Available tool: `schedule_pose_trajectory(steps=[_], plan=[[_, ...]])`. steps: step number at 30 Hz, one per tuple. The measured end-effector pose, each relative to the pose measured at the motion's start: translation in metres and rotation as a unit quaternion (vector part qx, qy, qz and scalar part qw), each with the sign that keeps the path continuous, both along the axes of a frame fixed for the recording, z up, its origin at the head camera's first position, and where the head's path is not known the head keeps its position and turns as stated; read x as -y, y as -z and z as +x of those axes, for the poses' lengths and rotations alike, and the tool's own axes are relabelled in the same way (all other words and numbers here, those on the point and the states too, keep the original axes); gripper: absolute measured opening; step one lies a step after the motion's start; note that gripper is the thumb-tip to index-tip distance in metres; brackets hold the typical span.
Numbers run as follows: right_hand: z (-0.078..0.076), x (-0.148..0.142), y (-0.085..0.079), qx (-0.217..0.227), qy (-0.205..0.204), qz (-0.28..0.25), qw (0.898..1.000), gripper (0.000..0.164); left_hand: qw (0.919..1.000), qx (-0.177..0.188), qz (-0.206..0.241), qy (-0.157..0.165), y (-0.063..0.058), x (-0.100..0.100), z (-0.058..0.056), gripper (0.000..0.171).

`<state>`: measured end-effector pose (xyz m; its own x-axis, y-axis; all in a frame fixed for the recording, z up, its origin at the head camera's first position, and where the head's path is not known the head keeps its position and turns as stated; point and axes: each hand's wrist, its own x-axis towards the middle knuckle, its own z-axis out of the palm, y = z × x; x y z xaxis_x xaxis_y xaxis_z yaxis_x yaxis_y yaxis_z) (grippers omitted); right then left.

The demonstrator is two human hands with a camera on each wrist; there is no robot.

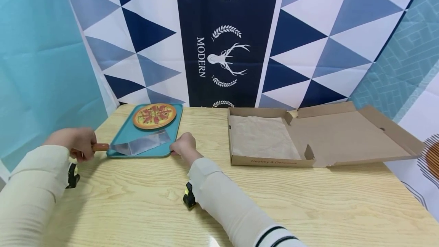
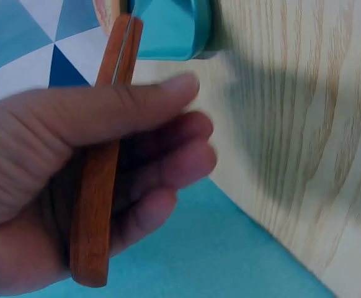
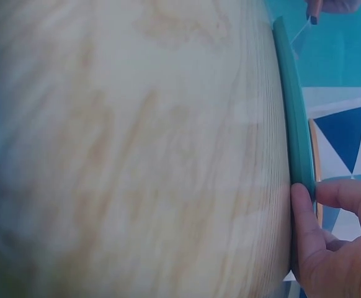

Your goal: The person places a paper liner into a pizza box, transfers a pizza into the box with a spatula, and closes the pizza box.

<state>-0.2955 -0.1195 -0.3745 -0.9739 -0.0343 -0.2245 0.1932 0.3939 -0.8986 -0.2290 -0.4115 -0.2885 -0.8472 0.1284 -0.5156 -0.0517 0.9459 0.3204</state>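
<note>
My left hand point(image 1: 79, 143) grips the wooden handle point(image 2: 97, 211) of a metal spatula point(image 1: 142, 143). Its flat blade reaches over the near part of a teal tray point(image 1: 144, 156), below a round pizza point(image 1: 154, 116) with red and green topping. Whether the blade touches the tray I cannot tell. At the tray's near right corner, my right hand point(image 1: 184, 148) pinches the rim between thumb and finger, as the right wrist view shows at the tray's edge point(image 3: 299, 136). In that view the right hand point(image 3: 342, 233) is at lower right.
Right of the tray lies an open cardboard pizza box point(image 1: 267, 162), lined with brown paper point(image 1: 262, 134). Its lid point(image 1: 353, 136) is folded out to the right, over the table's right edge. A patterned cloth point(image 1: 154, 48) hangs behind the wooden table point(image 1: 154, 201).
</note>
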Motion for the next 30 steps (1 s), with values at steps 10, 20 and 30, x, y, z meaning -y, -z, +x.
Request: schedule_pose_trajectory(steps=[10, 20, 30], plan=[[-0.002, 0.0, 0.001, 0.008, 0.001, -0.011, 1.0, 0.018, 0.972, 0.149, 0.172, -0.058, -0.009, -0.003, 0.009, 0.022], [-0.001, -0.001, 0.0, 0.014, -0.005, -0.01, 1.0, 0.018, 0.9361, 0.142, 0.317, -0.059, 0.005, -0.007, 0.024, 0.027], [-0.001, -0.001, 0.0, 0.014, -0.009, -0.008, 1.0, 0.018, 0.9396, 0.118, 0.302, -0.109, -0.003, -0.026, 0.041, 0.024]])
